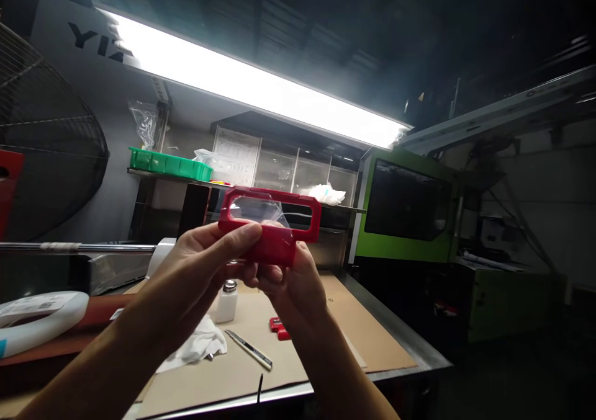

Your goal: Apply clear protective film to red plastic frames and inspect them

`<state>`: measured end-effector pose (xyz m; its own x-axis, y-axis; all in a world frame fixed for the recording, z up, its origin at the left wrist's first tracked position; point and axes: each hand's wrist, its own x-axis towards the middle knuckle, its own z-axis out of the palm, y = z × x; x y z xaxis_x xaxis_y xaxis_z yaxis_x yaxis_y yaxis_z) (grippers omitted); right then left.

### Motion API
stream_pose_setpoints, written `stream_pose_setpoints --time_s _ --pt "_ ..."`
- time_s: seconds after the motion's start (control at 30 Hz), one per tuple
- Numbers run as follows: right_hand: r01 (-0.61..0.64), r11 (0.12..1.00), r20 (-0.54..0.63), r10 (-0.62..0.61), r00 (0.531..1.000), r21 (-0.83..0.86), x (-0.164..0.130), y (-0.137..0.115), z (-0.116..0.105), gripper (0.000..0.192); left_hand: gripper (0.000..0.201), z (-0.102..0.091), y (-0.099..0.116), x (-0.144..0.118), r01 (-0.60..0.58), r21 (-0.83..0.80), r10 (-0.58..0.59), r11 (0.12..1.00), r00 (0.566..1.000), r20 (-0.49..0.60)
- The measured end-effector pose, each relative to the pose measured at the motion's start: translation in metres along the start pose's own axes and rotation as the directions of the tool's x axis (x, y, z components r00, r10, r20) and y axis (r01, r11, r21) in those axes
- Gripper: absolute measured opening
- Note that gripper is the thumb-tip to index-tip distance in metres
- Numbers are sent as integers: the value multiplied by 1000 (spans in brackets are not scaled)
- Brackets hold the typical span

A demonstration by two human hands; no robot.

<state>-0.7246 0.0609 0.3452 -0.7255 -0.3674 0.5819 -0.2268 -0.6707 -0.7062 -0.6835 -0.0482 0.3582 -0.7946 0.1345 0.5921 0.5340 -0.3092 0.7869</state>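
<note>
Left hand (205, 257) and right hand (303, 283) close their grip around one glossy red plastic frame (274, 249), above the table (398, 330). Beneath, left to right: one crumpled white cloth (201, 342), one squarish white bottle (226, 306), one slender knife (249, 349), one small red piece (280, 330).

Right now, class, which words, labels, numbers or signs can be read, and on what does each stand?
"YI", then a partly hidden character: grey panel.
Too small: printed sheet.
Too small: label on the curved white object.
Too small: mark on the cardboard.
Too blurred: marks on the overhead beam.
</note>
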Motion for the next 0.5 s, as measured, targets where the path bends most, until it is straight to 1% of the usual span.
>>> stream_pose_setpoints --time_s 0.07,0.17,0.27,0.37,0.5 --pt "19 1000 14 -19 1000 -16 6 -9 6 28 15 2 10 6 -43 50 42 998 999 25" --pt "46 998 -11 -47 999 -43 14 -22 13 32 18 6 22 11 -115 129 109 985 993 51" --pt "87 995 29 -86 996 -52 22 -32 18 31 22 8 33 17 -193 198 182 961 980 74" --pt "114 993 90 -110 990 -40 30 -41 22 26 21 6 41 25 -265 196 248 944 963 106" --pt "160 986 166 -149 975 -54 36 -49 28 20 22 2 47 34 -378 160 354 912 921 162"
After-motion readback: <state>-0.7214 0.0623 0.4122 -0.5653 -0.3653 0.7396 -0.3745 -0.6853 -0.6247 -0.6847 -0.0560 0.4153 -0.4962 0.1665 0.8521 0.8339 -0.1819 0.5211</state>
